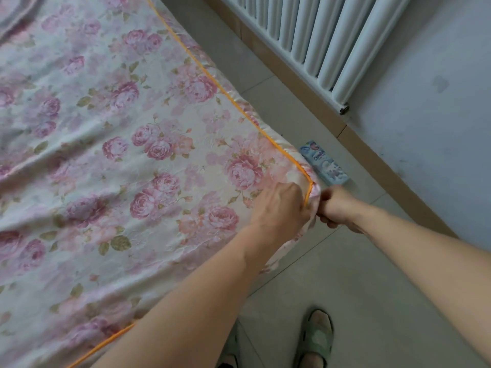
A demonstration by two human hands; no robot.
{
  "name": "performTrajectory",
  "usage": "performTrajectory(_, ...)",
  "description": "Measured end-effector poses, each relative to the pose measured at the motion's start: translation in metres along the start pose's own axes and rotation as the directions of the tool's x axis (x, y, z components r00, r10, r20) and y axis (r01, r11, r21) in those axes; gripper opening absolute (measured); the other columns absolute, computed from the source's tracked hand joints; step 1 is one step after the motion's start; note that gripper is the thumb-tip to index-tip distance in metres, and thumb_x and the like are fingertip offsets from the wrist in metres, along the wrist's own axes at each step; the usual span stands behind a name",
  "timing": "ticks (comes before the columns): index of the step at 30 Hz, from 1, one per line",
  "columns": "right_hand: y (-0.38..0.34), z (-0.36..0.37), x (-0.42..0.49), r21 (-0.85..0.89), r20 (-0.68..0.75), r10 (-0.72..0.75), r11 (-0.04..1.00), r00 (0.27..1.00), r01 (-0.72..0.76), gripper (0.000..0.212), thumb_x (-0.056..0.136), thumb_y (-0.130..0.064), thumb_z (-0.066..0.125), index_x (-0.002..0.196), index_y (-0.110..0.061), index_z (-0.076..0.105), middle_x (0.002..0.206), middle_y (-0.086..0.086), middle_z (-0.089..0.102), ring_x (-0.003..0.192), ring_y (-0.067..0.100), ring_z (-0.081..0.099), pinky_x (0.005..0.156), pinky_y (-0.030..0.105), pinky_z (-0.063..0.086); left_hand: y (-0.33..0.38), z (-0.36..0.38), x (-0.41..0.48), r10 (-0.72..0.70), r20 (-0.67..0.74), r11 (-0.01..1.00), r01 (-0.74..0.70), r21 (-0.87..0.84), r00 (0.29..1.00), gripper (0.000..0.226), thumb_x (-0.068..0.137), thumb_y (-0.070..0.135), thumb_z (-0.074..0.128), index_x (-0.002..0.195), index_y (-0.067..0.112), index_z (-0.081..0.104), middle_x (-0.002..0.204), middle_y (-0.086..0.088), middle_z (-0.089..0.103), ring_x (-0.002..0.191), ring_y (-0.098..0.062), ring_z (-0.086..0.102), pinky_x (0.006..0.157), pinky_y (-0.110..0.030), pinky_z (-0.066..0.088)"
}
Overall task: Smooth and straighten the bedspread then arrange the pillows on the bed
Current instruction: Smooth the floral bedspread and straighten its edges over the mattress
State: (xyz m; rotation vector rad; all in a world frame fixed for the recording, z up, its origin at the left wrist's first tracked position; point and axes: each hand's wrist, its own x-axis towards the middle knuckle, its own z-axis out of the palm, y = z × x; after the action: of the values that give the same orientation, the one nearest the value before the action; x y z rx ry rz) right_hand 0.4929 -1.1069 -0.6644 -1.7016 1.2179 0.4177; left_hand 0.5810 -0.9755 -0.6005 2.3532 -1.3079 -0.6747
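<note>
A cream bedspread (pixel 111 144) with pink roses and orange piping covers the bed and fills the left of the view. Long shallow creases run across it at the left and upper left. Both hands meet at its near right corner. My left hand (pixel 281 205) rests on top of the corner, fingers curled around the piped edge. My right hand (pixel 336 207) is fisted on the fabric hanging just below the corner, off the bed's side. No pillows are in view.
A blue printed packet (pixel 325 164) lies on the tiled floor beside the bed corner. A white radiator (pixel 326 35) hangs on the wall at the upper right above a tan skirting board. My slippered feet (pixel 316 338) stand on the tiles at the bottom.
</note>
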Motion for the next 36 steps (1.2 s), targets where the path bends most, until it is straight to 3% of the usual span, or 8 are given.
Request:
performTrajectory(3,-0.003,0.006,0.003,-0.423,-0.105,-0.065,0.906,0.992,0.014,0.032,0.087,-0.034,0.053,0.065,-0.011,0.050,0.079,0.017,0.058,0.084,0.035,0.064,0.063,0.029,0.041,0.001,0.003,0.000,-0.038,0.007,0.999,0.038,0.037,0.999,0.030,0.091,0.026,0.050,0.077,0.004,0.064,0.078,-0.013,0.066,0.073,-0.032,0.061,0.057,-0.033,0.043)
performTrajectory(6,-0.008,0.026,-0.001,-0.492,-0.152,-0.055,0.870,0.987,-0.027,0.022,0.081,-0.030,0.057,0.092,-0.014,0.066,0.108,0.016,0.066,0.105,0.034,0.062,0.078,0.032,0.047,0.001,0.009,-0.001,-0.036,-0.031,0.996,0.038,0.075,0.999,0.011,0.085,0.018,0.058,0.080,0.009,0.062,0.083,-0.008,0.063,0.076,-0.030,0.062,0.058,-0.036,0.047)
performTrajectory(11,0.014,0.015,-0.010,0.012,-0.096,-0.014,1.000,0.995,0.015,0.020,0.088,-0.008,0.046,0.071,-0.007,0.056,0.068,0.014,0.061,0.052,0.024,0.057,0.043,0.027,0.043,-0.002,0.011,-0.014,-0.018,-0.154,0.974,0.053,0.222,0.988,0.015,0.081,0.022,0.071,0.086,0.016,0.058,0.083,-0.001,0.060,0.068,-0.025,0.060,0.050,-0.031,0.037)
performTrajectory(14,0.013,0.002,-0.014,0.030,-0.097,-0.052,0.998,0.994,0.055,0.025,0.088,0.001,0.046,0.068,-0.009,0.057,0.065,0.015,0.057,0.054,0.024,0.053,0.041,0.026,0.039,0.008,0.007,-0.016,-0.076,-0.151,0.929,0.125,0.348,0.986,0.032,0.055,0.019,0.087,0.062,0.022,0.057,0.058,0.003,0.056,0.045,-0.019,0.055,0.043,-0.022,0.022)
performTrajectory(19,0.007,0.015,-0.016,0.130,-0.048,-0.024,0.991,0.999,0.030,0.024,0.081,0.002,0.043,0.062,-0.004,0.056,0.062,0.021,0.062,0.055,0.028,0.056,0.044,0.028,0.039,0.018,0.015,-0.011,-0.073,-0.208,0.915,0.148,0.375,0.975,0.012,0.095,0.027,0.052,0.090,0.020,0.060,0.093,-0.001,0.062,0.082,-0.025,0.065,0.055,-0.030,0.031)
performTrajectory(26,0.025,0.028,-0.020,0.579,0.030,-0.013,0.815,0.999,-0.007,0.021,0.094,-0.017,0.053,0.077,-0.005,0.057,0.064,0.009,0.049,0.051,0.016,0.045,0.041,0.021,0.037,0.026,0.026,-0.008,-0.227,-0.259,0.926,0.291,0.242,0.939,0.033,0.092,0.050,0.047,0.093,0.022,0.064,0.099,0.002,0.063,0.088,-0.024,0.062,0.062,-0.030,0.034)
performTrajectory(32,0.041,0.034,-0.006,0.334,-0.145,-0.110,0.930,0.983,0.153,0.032,0.089,-0.030,0.051,0.067,-0.007,0.052,0.070,0.018,0.054,0.061,0.027,0.051,0.050,0.028,0.039,0.025,0.034,-0.002,-0.253,-0.259,0.941,0.299,0.156,0.932,0.017,0.086,0.032,0.063,0.075,0.019,0.059,0.087,0.000,0.063,0.083,-0.025,0.061,0.072,-0.038,0.049)
performTrajectory(36,0.042,0.048,0.002,0.177,-0.213,0.003,0.984,0.977,0.035,0.033,0.086,-0.032,0.056,0.100,-0.002,0.059,0.107,0.020,0.063,0.099,0.037,0.060,0.074,0.035,0.045,0.029,0.040,-0.001,-0.163,-0.203,0.911,0.226,0.345,0.966,0.013,0.090,0.025,0.063,0.081,0.016,0.060,0.094,0.000,0.060,0.086,-0.027,0.061,0.066,-0.036,0.045)
